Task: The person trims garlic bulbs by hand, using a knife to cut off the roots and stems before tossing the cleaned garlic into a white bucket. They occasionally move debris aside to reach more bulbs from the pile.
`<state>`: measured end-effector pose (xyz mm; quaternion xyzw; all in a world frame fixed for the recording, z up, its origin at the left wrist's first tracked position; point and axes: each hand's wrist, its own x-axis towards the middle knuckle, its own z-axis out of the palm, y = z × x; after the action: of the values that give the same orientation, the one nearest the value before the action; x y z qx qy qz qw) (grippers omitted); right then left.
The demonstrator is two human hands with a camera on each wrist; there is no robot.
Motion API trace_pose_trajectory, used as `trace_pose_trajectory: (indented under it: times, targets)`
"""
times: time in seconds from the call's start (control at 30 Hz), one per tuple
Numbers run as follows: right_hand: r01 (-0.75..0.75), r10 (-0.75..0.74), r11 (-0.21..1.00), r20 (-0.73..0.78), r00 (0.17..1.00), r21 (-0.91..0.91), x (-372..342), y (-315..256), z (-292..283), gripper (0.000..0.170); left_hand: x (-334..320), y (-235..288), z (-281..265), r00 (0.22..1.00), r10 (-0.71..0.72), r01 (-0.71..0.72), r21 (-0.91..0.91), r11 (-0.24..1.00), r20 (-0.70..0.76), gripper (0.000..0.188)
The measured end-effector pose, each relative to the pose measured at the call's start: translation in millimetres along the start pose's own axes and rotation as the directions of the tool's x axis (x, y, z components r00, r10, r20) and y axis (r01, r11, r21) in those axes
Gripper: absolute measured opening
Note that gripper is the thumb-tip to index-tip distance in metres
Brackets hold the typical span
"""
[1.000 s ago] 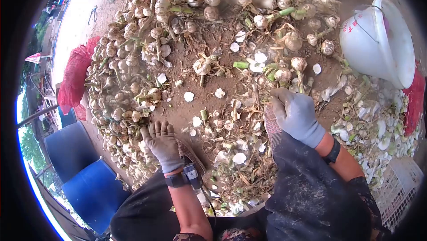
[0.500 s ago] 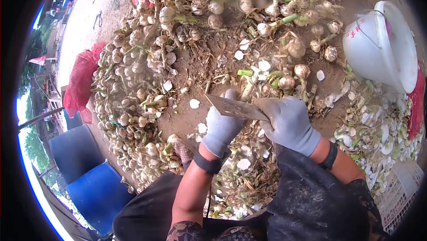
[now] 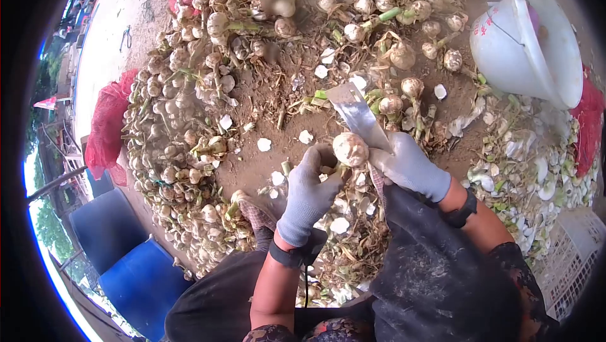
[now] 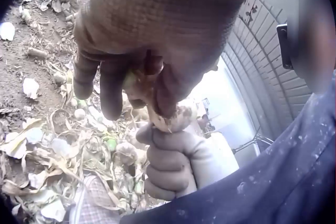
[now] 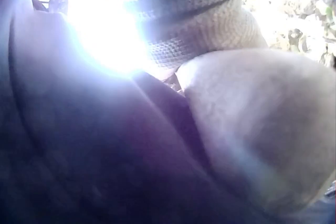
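In the head view, my gloved left hand (image 3: 309, 194) grips a garlic bulb (image 3: 351, 149) by its stem, the round pale bulb pointing forward and right. My gloved right hand (image 3: 413, 168) holds a knife with a broad flat metal blade (image 3: 361, 115), which points forward and left, just beyond the bulb. The knife's handle is hidden in the fist. The left wrist view shows the bulb (image 4: 181, 118) below the left fingers, right at the curled fingers of the right hand (image 4: 170, 163). Glare and the glove (image 5: 257, 124) fill most of the right wrist view.
Heaped garlic with stems (image 3: 170, 127) lies left and ahead. A white bucket (image 3: 524, 45) lies tipped at the right, above peelings (image 3: 517, 171) and a white crate (image 3: 571, 260). Red mesh bags (image 3: 110, 124) and blue barrels (image 3: 142, 279) stand at the left.
My left hand, spread over the heap at the left, has come to the middle beside the right hand and now holds a garlic bulb. The knife blade has swung from crosswise to pointing forward.
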<state>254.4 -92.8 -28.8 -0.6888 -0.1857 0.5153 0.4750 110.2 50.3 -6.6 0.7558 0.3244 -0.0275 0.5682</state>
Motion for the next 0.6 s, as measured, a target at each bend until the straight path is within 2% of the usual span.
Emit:
trace_pose_trajectory:
  times: [0.03, 0.07, 0.1, 0.13, 0.17, 0.2, 0.27, 0.3, 0.33, 0.4, 0.43, 0.47, 0.5, 0.53, 0.57, 0.6]
  targets:
    - [0.07, -0.081, 0.987, -0.068, 0.994, -0.143, -3.0, -6.2, -1.2, 0.021, -0.1, 3.5, 4.0, 0.997, -0.058, 0.062, -0.099, 0.993, 0.041, 0.058]
    - [0.057, -0.067, 0.987, -0.068, 0.995, -0.147, -6.2, -12.4, -0.4, 0.021, -1.0, 2.3, 9.9, 0.997, -0.066, 0.07, -0.109, 0.992, 0.047, 0.058]
    - [0.092, -0.138, 0.922, -0.095, 0.986, -0.377, -7.1, -19.1, 1.3, 0.02, -1.2, 1.4, 15.0, 0.995, -0.064, 0.088, -0.376, 0.922, 0.076, 0.063]
    - [0.116, -0.216, 0.803, -0.105, 0.971, -0.585, -6.8, -22.0, 2.8, 0.019, -0.3, 0.8, 16.7, 0.994, -0.052, 0.103, -0.611, 0.785, 0.1, 0.069]
    - [0.218, -0.342, 0.761, -0.093, 0.935, -0.612, -8.1, -20.2, 3.7, 0.02, -0.2, 5.6, 12.4, 0.986, -0.073, 0.155, -0.651, 0.743, 0.151, 0.064]
    - [0.218, -0.338, 0.764, -0.089, 0.937, -0.608, -10.4, -19.5, 4.5, 0.02, 1.0, -2.0, 14.3, 0.987, -0.134, 0.161, -0.634, 0.756, 0.091, 0.063]
    - [0.411, -0.549, 0.574, 0.039, 0.835, -0.708, -14.6, -22.3, 1.7, 0.024, 6.6, -5.2, 7.9, 0.97, -0.21, 0.242, -0.473, 0.847, 0.119, 0.064]
    - [0.485, -0.612, 0.497, 0.105, 0.784, -0.72, -16.2, -26.3, -1.2, 0.025, 2.7, -6.0, 7.3, 0.984, -0.162, 0.181, -0.425, 0.887, 0.08, 0.066]
    - [0.477, -0.607, 0.498, 0.101, 0.788, -0.724, -17.1, -25.8, -1.9, 0.025, -1.3, -6.4, 7.5, 0.993, -0.11, 0.119, -0.373, 0.92, 0.044, 0.067]
    - [0.509, -0.663, 0.37, 0.163, 0.73, -0.777, -17.9, -24.8, -0.8, 0.021, -6.0, -21.7, 14.1, 0.992, -0.115, 0.127, -0.342, 0.931, 0.055, 0.072]
    - [0.517, -0.695, 0.337, 0.163, 0.7, -0.787, -15.9, -23.2, -0.2, 0.017, -13.5, -48.5, 24.1, 0.999, -0.036, 0.024, -0.311, 0.95, -0.032, 0.066]
    - [0.516, -0.695, 0.337, 0.162, 0.7, -0.787, -14.9, -22.6, 0.3, 0.017, -14.4, -51.1, 27.4, 0.992, 0.047, -0.077, -0.271, 0.96, -0.117, 0.061]
    - [0.519, -0.709, 0.346, 0.145, 0.69, -0.781, -14.0, -22.2, 0.4, 0.016, -16.4, -53.5, 16.2, 0.96, 0.27, -0.278, 0.303, 0.912, 0.069, 0.048]
    - [0.52, -0.72, 0.356, 0.127, 0.682, -0.776, -13.8, -21.0, 0.6, 0.014, -18.4, -46.8, 15.8, 0.96, 0.271, -0.28, 0.301, 0.912, 0.073, 0.048]
    - [0.518, -0.719, 0.353, 0.128, 0.683, -0.779, -13.0, -18.4, 0.7, 0.014, -21.6, -41.5, 17.6, 0.966, 0.257, -0.256, 0.276, 0.926, 0.033, 0.034]
    - [0.473, -0.687, 0.368, 0.108, 0.718, -0.8, -11.4, -13.4, 1.1, 0.016, -22.9, -33.4, 18.2, 0.97, 0.243, -0.234, 0.248, 0.94, -0.006, 0.023]
